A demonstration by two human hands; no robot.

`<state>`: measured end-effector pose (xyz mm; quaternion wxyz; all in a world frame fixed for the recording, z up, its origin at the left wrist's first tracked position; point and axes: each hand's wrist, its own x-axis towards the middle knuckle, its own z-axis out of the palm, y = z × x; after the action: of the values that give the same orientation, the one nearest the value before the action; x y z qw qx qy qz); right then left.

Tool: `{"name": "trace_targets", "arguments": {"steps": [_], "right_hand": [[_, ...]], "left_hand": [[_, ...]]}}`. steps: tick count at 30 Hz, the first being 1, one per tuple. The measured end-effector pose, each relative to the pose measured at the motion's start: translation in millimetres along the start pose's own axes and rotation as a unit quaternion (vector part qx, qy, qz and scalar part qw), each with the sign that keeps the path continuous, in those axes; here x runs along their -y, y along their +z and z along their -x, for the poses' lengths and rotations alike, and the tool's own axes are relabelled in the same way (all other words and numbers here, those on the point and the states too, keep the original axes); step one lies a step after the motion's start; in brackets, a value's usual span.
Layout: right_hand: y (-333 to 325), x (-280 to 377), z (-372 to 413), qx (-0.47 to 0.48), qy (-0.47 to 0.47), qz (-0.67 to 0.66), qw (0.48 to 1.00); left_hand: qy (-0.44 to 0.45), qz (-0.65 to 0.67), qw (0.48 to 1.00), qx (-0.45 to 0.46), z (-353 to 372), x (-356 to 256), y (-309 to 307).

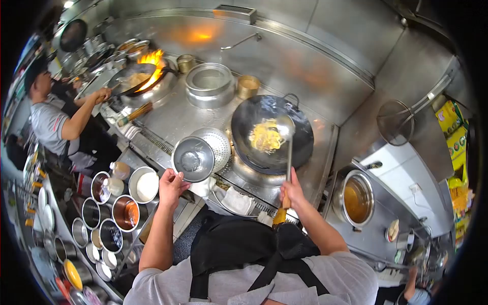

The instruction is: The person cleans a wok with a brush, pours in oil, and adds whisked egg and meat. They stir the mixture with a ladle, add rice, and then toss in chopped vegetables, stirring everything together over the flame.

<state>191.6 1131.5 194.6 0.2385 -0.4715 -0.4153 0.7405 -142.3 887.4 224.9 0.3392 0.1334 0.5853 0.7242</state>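
Observation:
My left hand (173,189) grips the near rim of a round metal bowl (193,161), thumb at its edge. A little liquid or shine shows at the bottom of the bowl. Just behind it is a perforated metal strainer (219,145). The wooden handle of a long ladle (290,152) is in my right hand (291,191), fingers closed round it. Over the right part of a black wok (300,150), the ladle's head is at the edge of some yellow food (265,136). The wok sits on the burner in front of me.
On the left, a co-worker (56,114) handles another wok (127,71) with tall flames (152,63). Several containers of ingredients (126,213) stand left of me. A lidless steel pot (209,84) is behind; a pot of brown liquid (356,198) stands at right.

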Motion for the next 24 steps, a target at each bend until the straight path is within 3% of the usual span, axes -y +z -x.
{"name": "trace_targets", "arguments": {"steps": [2, 4, 5, 7, 8, 10, 13, 15, 16, 17, 18, 19, 20, 21, 22, 23, 24], "right_hand": [[-5.9, 1.5, 15.1, 0.0, 0.022, 0.006, 1.0], [-50.6, 12.9, 6.4, 0.138, 0.127, -0.16, 0.969], [-66.0, 16.5, -8.8, 0.193, 0.121, -0.222, 0.948], [-62.0, 8.6, -35.2, 0.152, 0.045, -0.111, 0.981], [-50.0, 0.1, -34.9, 0.158, 0.059, -0.106, 0.98], [-12.2, -18.9, -33.2, 0.016, -0.034, 0.029, 0.999], [6.9, -12.8, 26.7, 0.018, 0.032, -0.056, 0.998], [-50.8, -27.0, -4.6, 0.248, 0.099, -0.246, 0.932], [-58.5, -23.6, -12.4, 0.238, 0.084, -0.197, 0.947], [-50.6, -24.2, -12.3, 0.147, 0.02, -0.015, 0.989], [-32.0, -28.0, -7.2, 0.095, -0.056, 0.181, 0.977], [-53.1, -44.9, -50.5, 0.064, -0.097, 0.321, 0.94], [-77.8, -72.0, -92.1, 0.002, -0.339, 0.521, 0.783], [-44.9, -53.5, -52.2, -0.011, -0.234, 0.53, 0.815], [-104.3, -55.0, -153.7, 0.15, -0.095, 0.81, 0.559], [-89.0, -63.4, -119.8, 0.04, -0.201, 0.604, 0.77], [-70.8, -74.9, -88.2, -0.007, -0.265, 0.539, 0.8]], "left_hand": [[0.012, -0.016, 1.0, -0.019, 25.4, -3.2, -3.9], [0.013, -0.017, 0.999, -0.049, 49.1, 2.8, -16.9], [0.007, -0.016, 0.998, -0.064, 61.1, 5.8, -23.5], [-0.005, -0.032, 0.994, -0.1, 87.0, 9.8, -35.2], [-0.002, -0.041, 0.994, -0.096, 99.2, 12.3, -44.9], [0.006, -0.057, 0.992, -0.112, 125.9, 8.3, -57.4], [0.032, -0.046, 0.984, -0.167, 166.9, -0.7, -80.7], [0.037, -0.04, 0.98, -0.192, 188.3, -1.8, -106.6], [0.058, -0.037, 0.977, -0.203, 196.7, 3.1, -122.2], [0.079, -0.035, 0.974, -0.207, 205.2, 2.3, -131.3], [0.093, -0.012, 0.971, -0.221, 211.7, 6.7, -144.4], [0.096, -0.01, 0.972, -0.213, 225.6, -2.4, -153.5], [0.109, -0.051, 0.968, -0.222, 241.8, -10.7, -164.6], [0.12, -0.036, 0.964, -0.236, 263.1, -23.3, -172.8], [0.164, -0.015, 0.96, -0.225, 280.5, -23.5, -192.2], [0.206, 0.002, 0.956, -0.207, 303.7, -24.1, -213.2], [0.211, 0.008, 0.949, -0.233, 328.8, -23.1, -237.0]]}}
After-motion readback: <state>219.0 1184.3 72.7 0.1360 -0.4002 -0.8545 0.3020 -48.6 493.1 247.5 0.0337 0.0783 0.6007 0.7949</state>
